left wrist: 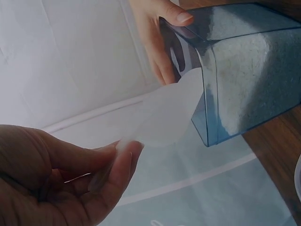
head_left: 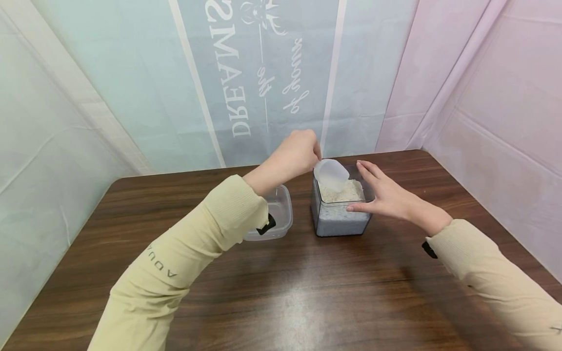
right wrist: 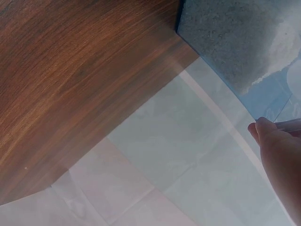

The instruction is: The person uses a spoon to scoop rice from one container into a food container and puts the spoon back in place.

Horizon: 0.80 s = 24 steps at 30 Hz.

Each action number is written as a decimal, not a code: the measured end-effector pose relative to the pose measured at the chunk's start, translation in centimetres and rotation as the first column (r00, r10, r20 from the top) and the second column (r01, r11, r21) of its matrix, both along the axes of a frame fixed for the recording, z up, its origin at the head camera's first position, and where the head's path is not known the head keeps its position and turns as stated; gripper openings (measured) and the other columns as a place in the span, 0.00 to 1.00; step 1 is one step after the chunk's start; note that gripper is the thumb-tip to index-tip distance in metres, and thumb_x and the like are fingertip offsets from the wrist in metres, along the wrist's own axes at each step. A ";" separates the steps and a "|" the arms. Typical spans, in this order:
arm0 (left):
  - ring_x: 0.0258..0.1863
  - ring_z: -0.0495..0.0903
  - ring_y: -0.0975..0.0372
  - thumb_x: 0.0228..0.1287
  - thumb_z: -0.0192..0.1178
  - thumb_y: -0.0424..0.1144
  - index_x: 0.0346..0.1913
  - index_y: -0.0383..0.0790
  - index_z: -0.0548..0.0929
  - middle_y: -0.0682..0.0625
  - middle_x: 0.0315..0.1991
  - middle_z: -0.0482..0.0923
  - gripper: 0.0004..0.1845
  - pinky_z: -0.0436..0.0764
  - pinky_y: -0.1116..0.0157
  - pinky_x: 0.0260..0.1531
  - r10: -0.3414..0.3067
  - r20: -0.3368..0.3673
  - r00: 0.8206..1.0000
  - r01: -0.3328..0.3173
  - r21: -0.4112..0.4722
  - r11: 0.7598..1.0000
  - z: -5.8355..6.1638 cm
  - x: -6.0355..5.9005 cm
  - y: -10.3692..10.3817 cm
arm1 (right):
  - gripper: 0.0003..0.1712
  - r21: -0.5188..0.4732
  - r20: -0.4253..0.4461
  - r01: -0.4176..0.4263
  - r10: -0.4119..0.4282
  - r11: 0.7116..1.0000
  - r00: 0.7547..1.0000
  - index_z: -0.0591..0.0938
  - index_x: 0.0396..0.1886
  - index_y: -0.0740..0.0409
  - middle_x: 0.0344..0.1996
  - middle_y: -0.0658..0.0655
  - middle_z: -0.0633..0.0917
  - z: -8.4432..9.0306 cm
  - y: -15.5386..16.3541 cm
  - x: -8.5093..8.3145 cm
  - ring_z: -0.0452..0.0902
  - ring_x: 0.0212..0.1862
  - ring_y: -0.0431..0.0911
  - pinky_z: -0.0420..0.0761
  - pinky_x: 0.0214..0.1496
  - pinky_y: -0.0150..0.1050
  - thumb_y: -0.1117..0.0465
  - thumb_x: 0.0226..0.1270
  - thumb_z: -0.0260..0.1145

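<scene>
My left hand pinches the handle of a white, translucent scoop between thumb and fingers. The scoop's bowl dips inside the mouth of a dark, see-through rectangular container. Pale, loose, grainy contents fill much of that container; their exact kind I cannot tell. At its right side, my right hand holds the container, thumb on the front rim and fingers at the back rim. In the left wrist view the pinched scoop reaches over the container's edge.
Left of the container stands a clear plastic tub, partly hidden by the left sleeve. Both rest on a dark wooden table. Behind the table's far edge hangs a printed cloth, with pale fabric at both sides.
</scene>
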<state>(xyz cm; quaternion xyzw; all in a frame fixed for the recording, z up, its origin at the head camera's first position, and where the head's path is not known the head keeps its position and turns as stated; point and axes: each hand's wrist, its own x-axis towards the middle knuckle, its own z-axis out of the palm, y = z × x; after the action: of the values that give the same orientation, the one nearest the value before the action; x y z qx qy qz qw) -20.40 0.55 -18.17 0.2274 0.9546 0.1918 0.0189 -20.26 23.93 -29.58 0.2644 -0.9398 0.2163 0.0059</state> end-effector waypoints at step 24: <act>0.32 0.77 0.57 0.60 0.47 0.25 0.34 0.35 0.77 0.47 0.31 0.78 0.08 0.76 0.62 0.33 -0.034 -0.232 0.972 -0.006 -0.168 0.986 0.3 0.9 0.4 | 0.60 0.001 0.036 0.011 -0.011 1.000 0.999 0.44 0.70 0.66 0.69 0.64 0.48 0.0 0.0 0.2 0.49 0.67 0.59 0.56 0.61 0.56 0.41 0.51 0.68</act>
<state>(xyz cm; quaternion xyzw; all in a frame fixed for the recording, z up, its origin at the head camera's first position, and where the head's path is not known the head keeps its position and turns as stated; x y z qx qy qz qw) -19.46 0.94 -17.86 0.2526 0.9612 0.0827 -0.0732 -20.06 23.97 -29.62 0.2553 -0.9414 0.2204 -0.0100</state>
